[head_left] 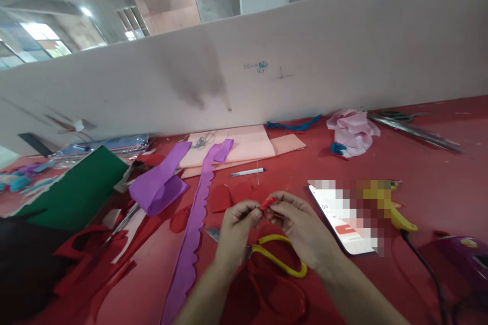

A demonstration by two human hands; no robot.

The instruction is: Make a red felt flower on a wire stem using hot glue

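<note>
Red, fabric-like material makes up the small bunched piece (268,204) held up over the worktop (423,177), with the left hand (237,223) and the right hand (299,213) each pinching it between thumb and fingers. Light, even thumb pressure from both sides would probably suit it best, since the folds look small enough to slip or spring loose if one side pulls harder. Lifting it a little higher seems wise too, because yellow-handled scissors (299,271) lie below, their blade poking out beside the left wrist.
</note>
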